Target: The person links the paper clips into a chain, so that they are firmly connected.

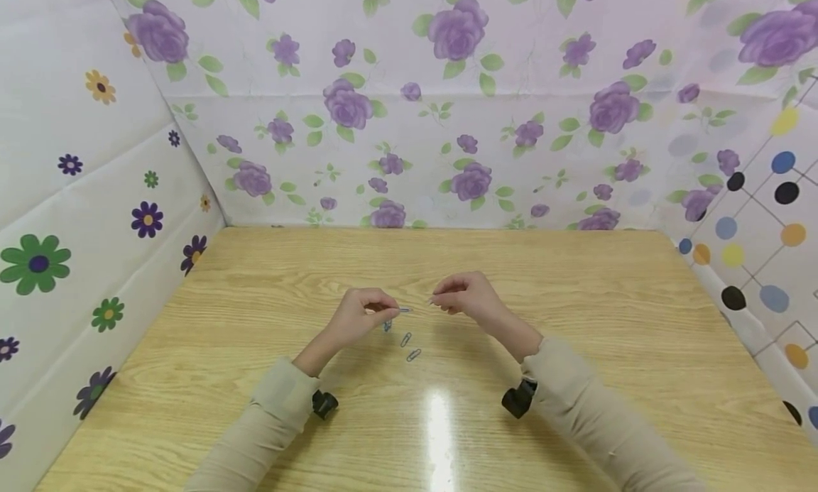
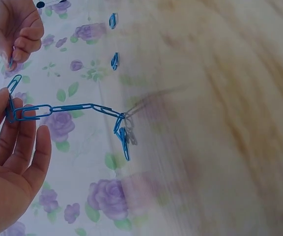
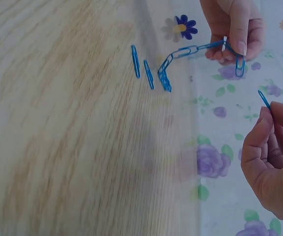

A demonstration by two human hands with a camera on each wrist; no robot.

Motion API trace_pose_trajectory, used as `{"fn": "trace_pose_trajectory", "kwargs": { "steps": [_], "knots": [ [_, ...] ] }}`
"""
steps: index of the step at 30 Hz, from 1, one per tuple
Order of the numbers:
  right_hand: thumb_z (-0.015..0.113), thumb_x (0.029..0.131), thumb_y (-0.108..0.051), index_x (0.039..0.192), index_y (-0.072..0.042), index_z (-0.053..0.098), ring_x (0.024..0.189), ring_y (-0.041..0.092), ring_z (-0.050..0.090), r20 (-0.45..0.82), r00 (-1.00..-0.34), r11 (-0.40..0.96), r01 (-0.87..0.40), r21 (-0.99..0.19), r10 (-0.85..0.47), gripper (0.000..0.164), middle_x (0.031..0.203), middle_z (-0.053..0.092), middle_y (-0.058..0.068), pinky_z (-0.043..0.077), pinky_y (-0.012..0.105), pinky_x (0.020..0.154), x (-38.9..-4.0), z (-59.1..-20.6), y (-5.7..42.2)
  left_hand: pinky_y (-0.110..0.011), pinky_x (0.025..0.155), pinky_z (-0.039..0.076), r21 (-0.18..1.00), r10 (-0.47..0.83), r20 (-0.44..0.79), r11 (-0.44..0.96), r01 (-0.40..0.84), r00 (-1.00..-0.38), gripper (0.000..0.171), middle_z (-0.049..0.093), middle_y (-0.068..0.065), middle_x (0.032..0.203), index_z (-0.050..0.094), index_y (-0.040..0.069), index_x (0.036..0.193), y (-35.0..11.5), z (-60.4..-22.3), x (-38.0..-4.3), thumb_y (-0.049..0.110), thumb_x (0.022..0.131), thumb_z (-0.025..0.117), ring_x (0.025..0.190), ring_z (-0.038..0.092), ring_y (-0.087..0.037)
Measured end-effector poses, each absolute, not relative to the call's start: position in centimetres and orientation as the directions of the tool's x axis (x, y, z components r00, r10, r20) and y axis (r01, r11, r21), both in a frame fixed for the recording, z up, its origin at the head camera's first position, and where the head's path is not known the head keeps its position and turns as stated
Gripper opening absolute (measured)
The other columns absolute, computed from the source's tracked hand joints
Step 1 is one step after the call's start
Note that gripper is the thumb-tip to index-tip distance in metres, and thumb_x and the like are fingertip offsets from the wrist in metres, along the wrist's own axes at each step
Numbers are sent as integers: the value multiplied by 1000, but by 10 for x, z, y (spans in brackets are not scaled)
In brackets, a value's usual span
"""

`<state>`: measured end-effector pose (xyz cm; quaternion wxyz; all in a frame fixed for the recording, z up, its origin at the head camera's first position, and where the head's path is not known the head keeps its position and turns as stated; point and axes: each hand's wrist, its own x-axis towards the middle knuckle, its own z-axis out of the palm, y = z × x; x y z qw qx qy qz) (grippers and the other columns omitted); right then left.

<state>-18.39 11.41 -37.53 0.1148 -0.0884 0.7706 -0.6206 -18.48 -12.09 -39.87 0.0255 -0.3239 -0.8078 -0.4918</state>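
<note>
My left hand (image 1: 363,316) pinches the end link of a chain of blue paper clips (image 2: 71,107) between thumb and fingers. From there the chain hangs down, its lower links bunched on the wooden table. A single blue paper clip (image 3: 264,99) is pinched in my right hand (image 1: 469,299), a short way to the right of the left hand and apart from the chain. Two loose paper clips lie on the table below the hands: one upper clip (image 1: 405,339) and one nearer clip (image 1: 414,355).
The wooden table (image 1: 575,286) spreads out around both hands. Behind it stands a purple-flowered cloth (image 1: 415,158). A cloth with coloured flowers (image 1: 115,194) borders the left side, and a dotted cloth (image 1: 760,250) the right. Each wrist carries a small black camera.
</note>
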Motion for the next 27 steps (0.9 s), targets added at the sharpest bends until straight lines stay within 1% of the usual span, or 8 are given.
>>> {"fn": "trace_pose_trajectory", "kwargs": {
  "steps": [2, 4, 8, 11, 17, 21, 24, 27],
  "knots": [
    [68, 80, -5, 91, 7, 66, 66, 16, 59, -81, -958, 198, 26, -980, -276, 16, 75, 64, 5, 52, 31, 64, -183, -375, 109, -31, 67, 51, 782, 501, 343, 316, 537, -795, 6, 66, -8, 79, 69, -1, 84, -119, -397, -184, 2, 83, 65, 69, 60, -17],
    [68, 80, -4, 89, 7, 66, 64, 15, 59, -93, -956, 185, 42, -982, -278, 14, 74, 64, 5, 52, 31, 62, -183, -375, 103, -35, 68, 51, 782, 508, 334, 322, 534, -794, 6, 66, -12, 79, 67, -5, 84, -116, -388, -178, -1, 82, 64, 69, 61, -23],
    [67, 80, -3, 88, 7, 66, 62, 14, 59, -112, -950, 180, 60, -982, -293, 13, 72, 64, 7, 52, 29, 60, -182, -376, 96, -36, 67, 51, 768, 516, 344, 326, 552, -784, 6, 66, -10, 79, 67, -6, 84, -115, -386, -179, -1, 83, 63, 68, 60, -19],
    [66, 81, -3, 88, 7, 66, 61, 14, 59, -127, -946, 177, 76, -981, -298, 13, 71, 64, 7, 51, 27, 59, -182, -376, 92, -32, 66, 51, 757, 513, 356, 332, 563, -781, 6, 66, -4, 79, 69, -1, 83, -115, -395, -185, 3, 83, 65, 67, 60, -11],
    [66, 81, -3, 88, 7, 65, 60, 13, 58, -154, -943, 159, 111, -981, -293, 13, 71, 64, 6, 52, 30, 60, -182, -378, 87, -37, 66, 51, 763, 506, 335, 350, 544, -795, 7, 68, -6, 81, 69, -3, 84, -114, -394, -185, 3, 83, 64, 70, 61, -12],
    [65, 82, -4, 88, 7, 65, 59, 13, 57, -154, -944, 153, 112, -982, -293, 12, 71, 64, 6, 52, 33, 61, -183, -382, 85, -32, 66, 51, 779, 503, 325, 338, 529, -801, 8, 68, -6, 81, 68, -2, 84, -114, -393, -185, 4, 84, 63, 72, 62, -12],
    [63, 83, -3, 88, 8, 65, 58, 13, 57, -151, -941, 150, 109, -983, -304, 12, 70, 64, 6, 52, 35, 62, -183, -385, 85, -28, 69, 51, 805, 500, 315, 310, 507, -807, 7, 67, -6, 80, 68, -1, 83, -114, -393, -185, 3, 85, 62, 73, 63, -12],
    [61, 84, -2, 88, 9, 65, 58, 13, 57, -160, -936, 142, 120, -983, -314, 12, 69, 63, 6, 52, 35, 62, -183, -388, 84, -30, 70, 52, 825, 505, 312, 276, 494, -805, 6, 67, -8, 80, 66, 0, 82, -113, -394, -185, 1, 85, 61, 74, 64, -16]
  ]
}}
